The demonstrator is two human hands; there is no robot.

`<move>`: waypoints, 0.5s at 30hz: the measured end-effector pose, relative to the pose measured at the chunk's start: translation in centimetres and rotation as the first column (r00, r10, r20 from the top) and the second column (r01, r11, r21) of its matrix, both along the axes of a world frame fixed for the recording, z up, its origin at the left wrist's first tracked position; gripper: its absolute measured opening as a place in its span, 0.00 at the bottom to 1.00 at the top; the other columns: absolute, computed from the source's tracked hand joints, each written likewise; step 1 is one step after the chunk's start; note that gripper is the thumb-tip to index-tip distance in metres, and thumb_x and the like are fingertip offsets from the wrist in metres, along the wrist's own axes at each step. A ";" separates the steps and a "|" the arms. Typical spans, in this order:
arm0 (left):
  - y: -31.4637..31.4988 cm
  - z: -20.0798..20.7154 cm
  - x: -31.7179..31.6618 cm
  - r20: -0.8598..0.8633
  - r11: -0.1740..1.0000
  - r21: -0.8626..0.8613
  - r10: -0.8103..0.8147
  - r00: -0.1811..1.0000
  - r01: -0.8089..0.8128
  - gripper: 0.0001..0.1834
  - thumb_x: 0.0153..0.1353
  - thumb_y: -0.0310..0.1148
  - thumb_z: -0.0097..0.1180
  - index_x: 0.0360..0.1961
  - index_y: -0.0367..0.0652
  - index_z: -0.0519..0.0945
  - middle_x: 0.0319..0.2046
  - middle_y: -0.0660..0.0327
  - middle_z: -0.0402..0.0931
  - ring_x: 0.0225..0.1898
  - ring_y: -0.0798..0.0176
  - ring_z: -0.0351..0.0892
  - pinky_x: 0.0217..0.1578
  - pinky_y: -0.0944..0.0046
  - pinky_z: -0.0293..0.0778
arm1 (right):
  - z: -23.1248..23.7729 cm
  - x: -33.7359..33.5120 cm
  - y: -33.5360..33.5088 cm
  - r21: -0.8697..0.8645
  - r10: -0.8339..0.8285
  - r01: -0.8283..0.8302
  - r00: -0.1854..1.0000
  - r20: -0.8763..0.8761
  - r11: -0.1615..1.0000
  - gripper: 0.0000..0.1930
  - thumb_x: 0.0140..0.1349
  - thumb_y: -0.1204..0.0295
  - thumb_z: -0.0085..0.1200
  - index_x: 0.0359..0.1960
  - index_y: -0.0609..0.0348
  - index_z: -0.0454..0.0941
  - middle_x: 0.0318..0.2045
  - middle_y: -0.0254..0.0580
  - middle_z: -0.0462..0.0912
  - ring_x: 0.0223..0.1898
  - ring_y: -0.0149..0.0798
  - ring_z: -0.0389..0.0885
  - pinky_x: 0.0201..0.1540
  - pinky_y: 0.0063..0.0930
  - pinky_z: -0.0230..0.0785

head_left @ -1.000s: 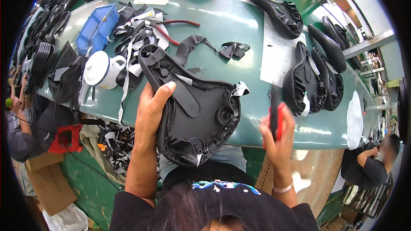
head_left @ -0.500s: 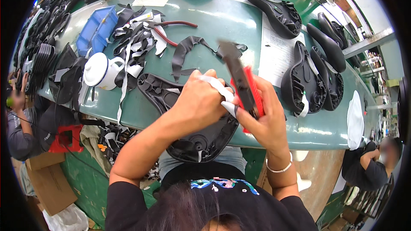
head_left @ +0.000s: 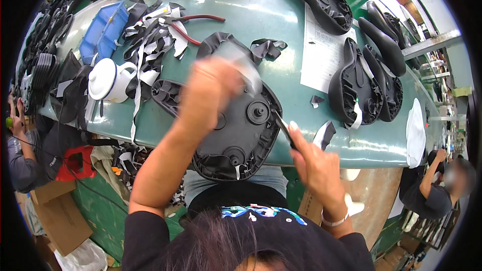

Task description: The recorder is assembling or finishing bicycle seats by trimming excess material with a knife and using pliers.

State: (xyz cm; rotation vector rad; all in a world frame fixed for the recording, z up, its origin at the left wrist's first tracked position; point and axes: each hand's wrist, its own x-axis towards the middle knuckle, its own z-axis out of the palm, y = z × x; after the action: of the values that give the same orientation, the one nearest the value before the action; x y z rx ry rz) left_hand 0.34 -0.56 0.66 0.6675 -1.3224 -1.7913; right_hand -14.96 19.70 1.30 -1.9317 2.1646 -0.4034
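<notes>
In front of me, a black saddle (head_left: 221, 143) lies with its hollow underside up, over the table's near edge. My left hand (head_left: 213, 85), blurred by motion, is closed on a whitish strip of material (head_left: 243, 68) above the saddle's left part. My right hand (head_left: 314, 163) is closed round a slim knife-like tool (head_left: 284, 128) with a dark handle. Its thin pale tip touches or nearly touches the saddle's right rim. A black-and-white scrap (head_left: 325, 134) lies beside my right hand.
Fabric scraps (head_left: 145, 35) and red-handled pliers (head_left: 201, 18) lie far left, near a blue bin (head_left: 103, 30) and a white lidded mug (head_left: 110, 81). More saddles (head_left: 354, 85) rest on the right by a paper sheet (head_left: 315, 65). Other people sit at both sides.
My left hand has moved up and left, away from my right hand, with the strip. My right hand has lowered and turned the tool toward the saddle's rim. A scrap now lies on the table's right.
</notes>
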 end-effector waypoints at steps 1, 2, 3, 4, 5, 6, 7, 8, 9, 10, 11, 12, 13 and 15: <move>-0.2 0.3 0.0 -0.416 0.922 0.311 0.349 0.840 -0.230 0.19 0.67 0.42 0.48 0.20 0.44 0.73 0.25 0.58 0.76 0.32 0.61 0.77 0.32 0.64 0.65 | 0.3 0.6 0.3 0.036 -0.039 0.040 0.999 -0.023 0.999 0.30 0.58 0.75 0.60 0.65 0.49 0.69 0.30 0.45 0.83 0.23 0.47 0.79 0.25 0.37 0.67; -0.4 0.2 -0.2 -0.435 0.974 0.226 0.115 0.893 -0.015 0.18 0.68 0.42 0.48 0.22 0.44 0.73 0.25 0.57 0.76 0.33 0.60 0.78 0.33 0.64 0.66 | 0.6 1.0 0.3 0.160 -0.101 0.109 0.993 -0.054 0.981 0.30 0.58 0.74 0.59 0.65 0.49 0.68 0.29 0.45 0.83 0.23 0.47 0.79 0.25 0.37 0.67; -0.6 0.1 -0.3 -0.450 0.986 0.078 -0.096 0.888 0.147 0.18 0.69 0.41 0.48 0.23 0.45 0.73 0.25 0.56 0.75 0.34 0.58 0.78 0.34 0.64 0.68 | 0.7 1.1 0.4 0.041 -0.091 0.093 0.994 -0.054 0.995 0.30 0.58 0.74 0.59 0.65 0.48 0.69 0.28 0.44 0.82 0.23 0.47 0.79 0.24 0.37 0.66; -0.7 -0.2 -0.3 -0.412 0.956 -0.043 -0.282 0.867 0.290 0.17 0.70 0.41 0.47 0.25 0.45 0.73 0.25 0.55 0.75 0.35 0.57 0.79 0.35 0.63 0.69 | 0.7 0.8 0.2 0.010 -0.095 0.096 0.993 -0.067 0.995 0.30 0.58 0.73 0.59 0.65 0.47 0.69 0.27 0.44 0.81 0.22 0.47 0.78 0.24 0.38 0.66; -0.4 -0.7 -0.4 -0.242 0.978 0.063 -0.176 0.954 0.196 0.16 0.71 0.41 0.48 0.34 0.39 0.77 0.28 0.55 0.77 0.38 0.56 0.80 0.40 0.62 0.72 | 0.6 0.5 -0.1 -0.018 -0.095 0.094 0.993 -0.069 0.995 0.29 0.59 0.73 0.59 0.64 0.46 0.69 0.26 0.44 0.81 0.22 0.47 0.78 0.23 0.38 0.65; -0.4 -1.1 -0.2 0.058 0.937 -0.348 0.065 0.996 -0.041 0.16 0.68 0.41 0.52 0.35 0.37 0.79 0.30 0.53 0.79 0.36 0.54 0.81 0.39 0.58 0.74 | 0.5 -0.1 -0.6 -0.031 -0.066 0.062 0.988 -0.138 0.998 0.29 0.59 0.72 0.58 0.65 0.43 0.70 0.21 0.41 0.77 0.20 0.46 0.76 0.22 0.39 0.63; -0.2 -1.6 -0.1 0.274 0.810 -0.586 0.210 0.938 -0.010 0.16 0.69 0.43 0.51 0.37 0.39 0.80 0.29 0.51 0.80 0.34 0.50 0.81 0.37 0.55 0.74 | 0.2 -0.8 -1.1 -0.066 -0.040 0.027 0.981 -0.192 0.997 0.29 0.59 0.72 0.58 0.65 0.42 0.70 0.20 0.41 0.76 0.19 0.45 0.75 0.22 0.38 0.63; -0.1 -2.0 0.2 0.430 0.683 -0.728 0.387 0.815 0.060 0.16 0.69 0.44 0.50 0.38 0.41 0.81 0.29 0.50 0.80 0.32 0.47 0.81 0.34 0.53 0.75 | 0.1 -1.5 -1.5 -0.080 0.002 -0.023 0.967 -0.254 0.997 0.29 0.59 0.72 0.58 0.64 0.41 0.70 0.19 0.40 0.74 0.18 0.45 0.74 0.21 0.38 0.63; 0.0 -2.4 0.6 0.567 0.611 -0.765 0.488 0.664 0.204 0.17 0.69 0.45 0.49 0.40 0.43 0.82 0.28 0.48 0.81 0.30 0.43 0.81 0.32 0.50 0.75 | -0.1 -1.9 -1.8 -0.107 0.035 -0.073 0.947 -0.319 0.992 0.29 0.59 0.72 0.59 0.64 0.40 0.70 0.18 0.40 0.73 0.17 0.44 0.73 0.21 0.38 0.62; 0.4 -2.7 0.8 0.693 0.656 -0.689 0.472 0.545 0.309 0.17 0.69 0.46 0.48 0.38 0.44 0.80 0.26 0.50 0.81 0.28 0.43 0.81 0.29 0.49 0.74 | -0.3 -2.0 -2.0 -0.113 0.048 -0.094 0.933 -0.357 0.989 0.30 0.59 0.70 0.59 0.66 0.41 0.69 0.17 0.40 0.71 0.16 0.42 0.73 0.21 0.37 0.62; 0.7 -3.0 1.2 0.779 0.682 -0.623 0.501 0.376 0.383 0.18 0.70 0.47 0.47 0.36 0.44 0.79 0.23 0.52 0.80 0.25 0.43 0.80 0.25 0.47 0.73 | -0.3 -2.0 -1.7 -0.026 0.079 -0.093 0.938 -0.337 0.995 0.30 0.60 0.70 0.58 0.66 0.42 0.68 0.17 0.40 0.71 0.16 0.43 0.73 0.21 0.37 0.62; 1.1 -3.2 1.3 0.788 0.704 -0.607 0.476 0.390 0.369 0.19 0.70 0.48 0.45 0.38 0.44 0.79 0.24 0.52 0.81 0.26 0.42 0.80 0.26 0.47 0.73 | -0.2 -1.7 -1.2 0.020 0.073 -0.071 0.938 -0.339 0.997 0.30 0.60 0.70 0.58 0.66 0.43 0.67 0.17 0.41 0.72 0.16 0.43 0.73 0.21 0.37 0.62; 1.6 -3.3 1.5 0.798 0.728 -0.592 0.472 0.374 0.345 0.20 0.71 0.49 0.43 0.40 0.44 0.79 0.25 0.52 0.81 0.27 0.41 0.80 0.27 0.47 0.73 | 0.1 -1.1 -0.3 0.063 0.064 -0.046 0.938 -0.340 0.997 0.30 0.60 0.69 0.58 0.67 0.44 0.67 0.17 0.41 0.72 0.16 0.43 0.73 0.21 0.37 0.61; 2.1 -3.3 1.5 0.786 0.744 -0.604 0.495 0.371 0.286 0.22 0.72 0.50 0.40 0.41 0.44 0.78 0.26 0.51 0.81 0.28 0.40 0.80 0.28 0.47 0.72 | 0.5 0.7 1.5 0.103 -0.015 0.039 0.974 -0.226 0.994 0.29 0.62 0.68 0.56 0.66 0.51 0.66 0.17 0.44 0.75 0.15 0.49 0.72 0.22 0.43 0.62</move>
State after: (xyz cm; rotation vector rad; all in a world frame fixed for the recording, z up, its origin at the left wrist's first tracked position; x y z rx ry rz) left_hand 1.80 1.57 -2.67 1.4033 -2.4218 -0.4966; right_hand -14.30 21.24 1.78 -1.9744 2.2992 -0.0723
